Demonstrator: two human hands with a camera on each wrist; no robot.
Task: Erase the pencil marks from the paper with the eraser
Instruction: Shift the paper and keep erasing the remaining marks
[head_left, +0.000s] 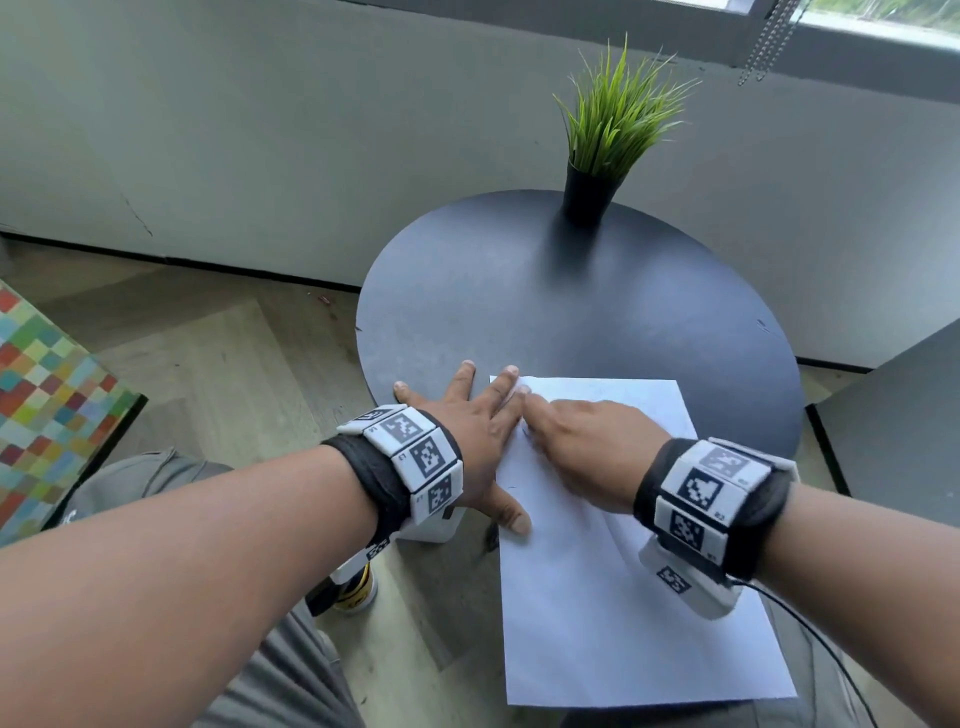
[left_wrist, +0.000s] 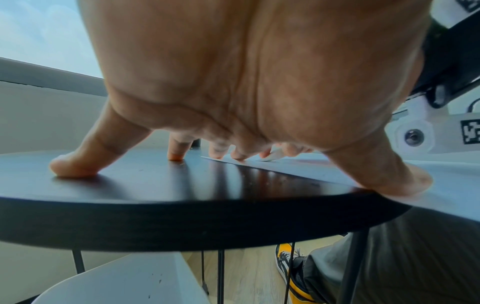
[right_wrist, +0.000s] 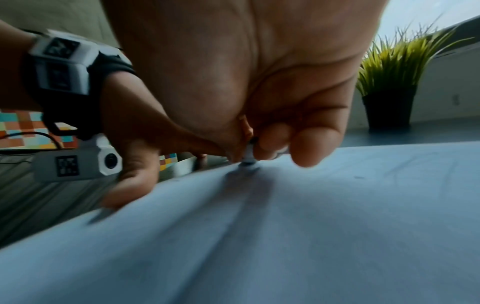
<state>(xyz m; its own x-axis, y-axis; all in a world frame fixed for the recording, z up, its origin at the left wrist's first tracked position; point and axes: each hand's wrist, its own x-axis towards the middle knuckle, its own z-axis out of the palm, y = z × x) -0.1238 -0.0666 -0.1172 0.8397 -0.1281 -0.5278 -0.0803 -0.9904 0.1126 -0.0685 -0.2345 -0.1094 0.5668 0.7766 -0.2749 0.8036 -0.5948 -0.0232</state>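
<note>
Paper overhangs worktop; left hand flat, pinning it; right hand pinches, probably, eraser. Hard rubbing could crease it.

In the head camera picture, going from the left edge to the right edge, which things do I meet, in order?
Colourful checkered surface → left hand, spread flat at the left edge of the white paper sheet → right hand, fingers curled, on that sheet. The eraser is hidden in this view.
</note>
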